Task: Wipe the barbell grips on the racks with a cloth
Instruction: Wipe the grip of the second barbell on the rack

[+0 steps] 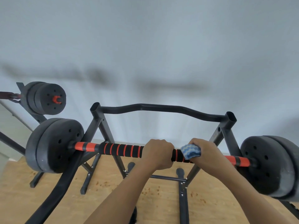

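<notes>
Barbell (121,150) is sitting across the black rack (103,125), black foam grip with orange rings in the middle, orange sleeves at both ends, dark weight plates (53,146) on each side. Left hand (157,153) is wrapping around the grip near center, fingers curled over the top, grasping the bar bare. Right hand (204,151) is sitting just beside it on the bar, clenching a blue-and-white cloth (190,151) against the foam grip; cloth is bunching out at the thumb side, touching the bar between the two hands. Both forearms are reaching in from the bottom edge. Second loaded bar (47,97) is resting on another rack at far left, well apart. Wooden floor (68,196) underneath is showing scattered brown specks.
</notes>
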A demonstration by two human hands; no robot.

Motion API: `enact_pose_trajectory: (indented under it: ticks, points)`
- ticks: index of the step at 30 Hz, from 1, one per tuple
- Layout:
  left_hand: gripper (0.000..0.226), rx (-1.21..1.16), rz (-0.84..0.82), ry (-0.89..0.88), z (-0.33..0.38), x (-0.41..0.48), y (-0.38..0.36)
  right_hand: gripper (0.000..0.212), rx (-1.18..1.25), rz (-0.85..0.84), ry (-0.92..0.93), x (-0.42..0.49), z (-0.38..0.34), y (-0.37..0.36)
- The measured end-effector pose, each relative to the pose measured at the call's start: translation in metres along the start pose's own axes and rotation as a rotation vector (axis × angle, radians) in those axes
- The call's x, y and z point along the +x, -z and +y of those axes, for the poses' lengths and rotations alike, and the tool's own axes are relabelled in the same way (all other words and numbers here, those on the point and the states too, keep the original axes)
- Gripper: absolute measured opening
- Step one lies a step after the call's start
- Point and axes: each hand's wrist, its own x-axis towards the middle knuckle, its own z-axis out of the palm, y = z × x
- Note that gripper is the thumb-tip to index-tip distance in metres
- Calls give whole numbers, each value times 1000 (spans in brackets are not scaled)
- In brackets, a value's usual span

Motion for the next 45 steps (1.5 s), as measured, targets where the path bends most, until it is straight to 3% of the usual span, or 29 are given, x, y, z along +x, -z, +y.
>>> enact_pose_trajectory:
  ticks: [3, 11, 13, 18, 21, 26, 31, 34, 37, 39, 42, 45]
  points:
    - [12, 15, 53, 4, 3, -2, -4, 19, 77, -26, -7, 5, 1, -7]
    - [27, 53, 145, 11, 8, -11, -17, 18, -4, 19, -27, 14, 0, -10]
    - [21, 68, 160, 25, 11, -12, -19, 19, 14, 14, -27, 13, 1, -10]
    - [29, -22, -75, -93, -5, 0, 5, 19, -30, -70, -38, 13, -3, -5]
    - [27, -125, -139, -53, -9, 0, 8, 21, -38, -62, -22, 7, -3, -5]
    - [22, 30, 107, 12, 8, -16, -15, 16, -77, 87, -24, -3, -5, -21]
    - [30, 77, 259, 28, 19, -31, -36, 17, -50, 61, -44, -9, -10, -22]
    - [15, -30, 110, 40, 18, -31, -21, 18, -55, 23, -42, -18, -11, -22]
    - [27, -143, -221, 2, 3, -22, 2, 18, -105, 4, -43, -27, -15, -25]
    - [27, -154, -327, 8, 1, -20, 4, 22, -159, 37, -49, -32, -20, -30]
    - [19, -46, -157, 0, 7, -32, -8, 25, -247, 89, -51, -38, -23, -36]
    - [14, 32, 35, 27, 13, -45, -19, 19, -210, 40, -48, -37, -25, -32]
